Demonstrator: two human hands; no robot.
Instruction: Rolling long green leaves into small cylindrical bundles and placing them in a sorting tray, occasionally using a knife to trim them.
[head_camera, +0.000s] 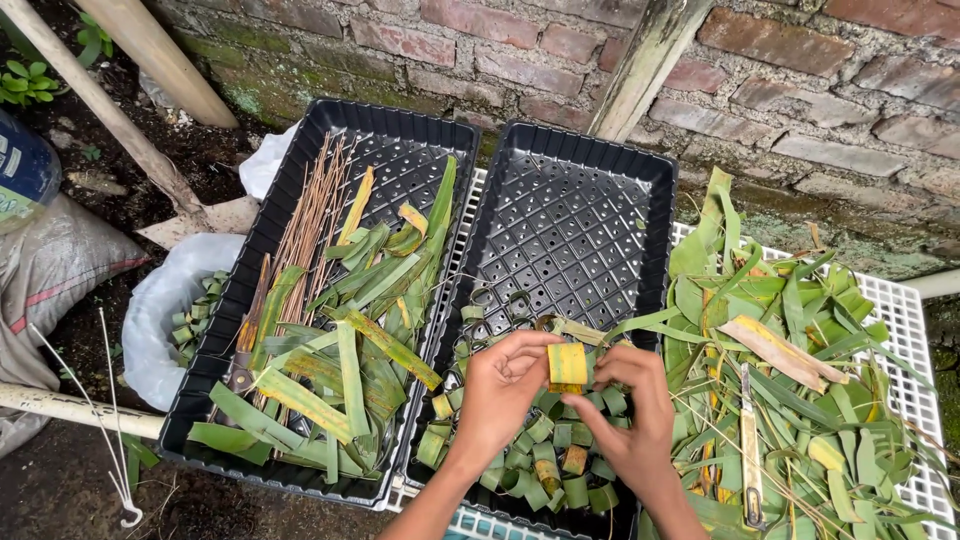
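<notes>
The two trays, left tray (300, 170) and right tray (570, 200), look like black moulded plastic with a slight sheen, their floors perforated. Under them a white plastic grid (900, 310) shows, matt and latticed. The leaf strips (340, 370) are smooth, waxy green, some yellowed and dry; the loose pile of leaves (800, 330) has the same gloss. The leaf ring (567, 364) between the bare hands, left hand (500, 385) and right hand (640, 410), is yellow and matt. Thin brown sticks (310, 215) look dry and woody. The brick wall (800, 70) is rough, mossy masonry. A white plastic bag (165, 300) looks soft and crinkled.
</notes>
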